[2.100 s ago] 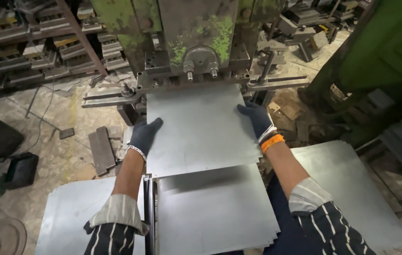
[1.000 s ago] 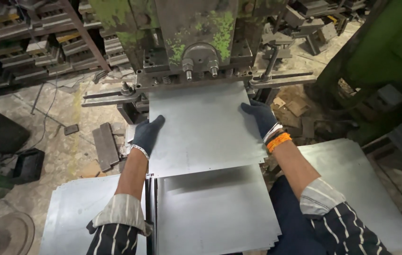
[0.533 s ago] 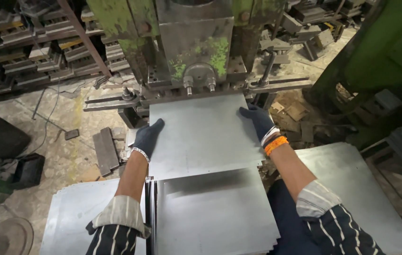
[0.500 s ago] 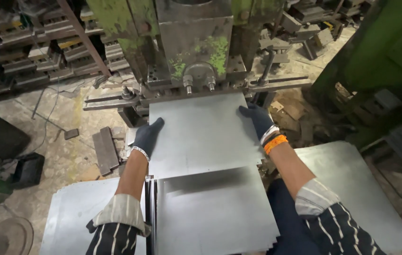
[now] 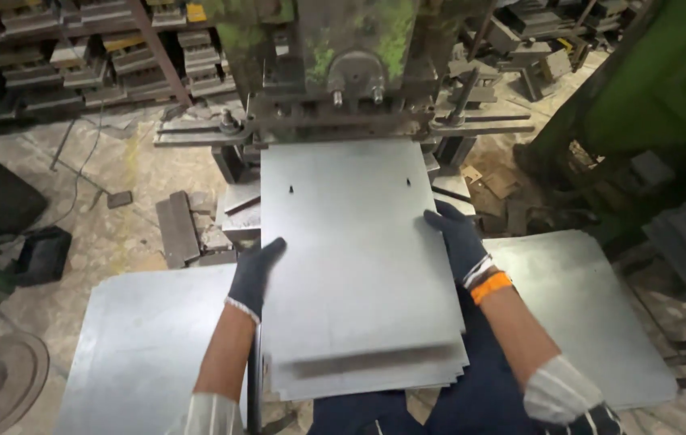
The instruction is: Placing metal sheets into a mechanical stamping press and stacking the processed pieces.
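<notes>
The left hand [image 5: 256, 272], in a dark glove, grips the left edge of the top sheet [image 5: 351, 242], fingers curled up over the edge onto the face. The right hand [image 5: 457, 240], gloved the same with an orange band [image 5: 491, 287] at the wrist, holds the right edge, fingers spread flat along it and slightly bent. Whether the thumbs go under the sheet cannot be told from here.

The sheet is a bare grey metal rectangle with two small holes near its far end, one toward each side. Its far edge lies at the mouth of the press [image 5: 343, 72], just under the green-stained head; its near end lies over the stack [image 5: 367, 374] of like sheets on the person's lap, the stack's near edges showing fanned below it.

To the left of the stack another pile [image 5: 150, 346] of sheets lies flat, its right edge just beside the left forearm. To the right a further plate [image 5: 593, 314] lies flat, near the right forearm. A dark block [image 5: 177, 229] lies on the floor left of the press base. Racks [image 5: 77, 48] of tooling fill the far left corner, and a green machine frame [image 5: 657, 89] stands at the right.
</notes>
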